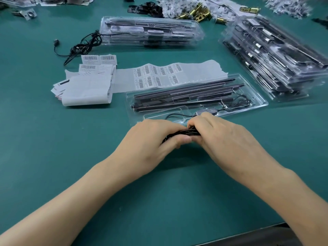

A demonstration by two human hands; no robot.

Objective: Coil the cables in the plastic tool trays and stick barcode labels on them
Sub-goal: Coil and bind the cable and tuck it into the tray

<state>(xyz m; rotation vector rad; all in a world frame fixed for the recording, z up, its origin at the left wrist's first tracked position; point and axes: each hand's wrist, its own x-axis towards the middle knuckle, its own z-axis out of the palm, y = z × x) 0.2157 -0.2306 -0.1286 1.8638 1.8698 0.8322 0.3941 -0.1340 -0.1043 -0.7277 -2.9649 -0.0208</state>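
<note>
Gripping a tight bundle of thin black cable (184, 133) between them, two bare hands meet at the centre of the frame over a smooth teal-green table mat (71, 148). The left hand (156, 137) has its fingers curled round the left end of the bundle, with the thumb pressed against the near side. The right hand (218, 137) curls its fingers over the right end, knuckles up.

A strand of the same cable runs up from the hands into a clear, glossy plastic tray (260, 102), just above them. The tray is long and rectangular with moulded compartments. In its near compartment the strand meets a small oblong inline box (206, 111). Long, thin dark rods (177, 98) lie lengthwise across the tray's far half.

Just above the tray, a curling white backing sheet (204, 68) carries two rows of small barcode labels (159, 75). To its left lies a folded wad of white paper (87, 89).

In the upper centre sits a stack of filled clear trays (150, 31), with a loose tangle of black cable (83, 45) at its left end. A taller, blurred stack of trays (276, 55) fills the right edge. Shiny brass fittings (200, 12) lie along the top edge.
</note>
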